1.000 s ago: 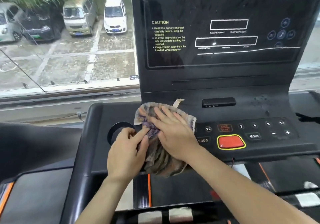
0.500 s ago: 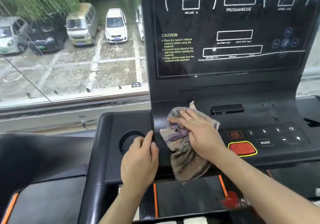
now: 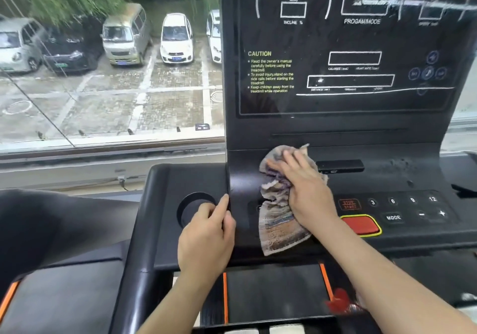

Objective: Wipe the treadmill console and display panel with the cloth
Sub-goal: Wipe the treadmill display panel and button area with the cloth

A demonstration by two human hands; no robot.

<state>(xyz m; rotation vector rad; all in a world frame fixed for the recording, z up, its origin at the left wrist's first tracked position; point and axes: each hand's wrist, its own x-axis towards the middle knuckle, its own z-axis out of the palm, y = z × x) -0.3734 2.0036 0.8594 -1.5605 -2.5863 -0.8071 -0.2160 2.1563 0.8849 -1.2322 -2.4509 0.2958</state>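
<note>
Left grip [image 3: 206, 240]: rested well left of the red oval stop button [image 3: 360, 225]; loosely curled, nothing held.
Crumpled striped grey-brown cloth [image 3: 277, 225]: laid on the black plastic treadmill console [image 3: 400, 186], just left of the button.
Right grip [image 3: 307, 189]: pressed flat on the cloth, fingers spread.
Stroke: overlapping passes are best carried rightward, lightly over the keys.
Surface: dust specks are seen up-right of the button; the glossy black display panel [image 3: 348, 49] above appears not yet wiped.
Room: a window onto parked cars is seen far left of the button.

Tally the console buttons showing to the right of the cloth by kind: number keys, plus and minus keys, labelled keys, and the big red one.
Number keys: 4
Plus and minus keys: 2
Labelled keys (STOP/START, MODE): 2
Red button: 1
Total: 9, not counting any hidden under the cloth or right hand.
</note>
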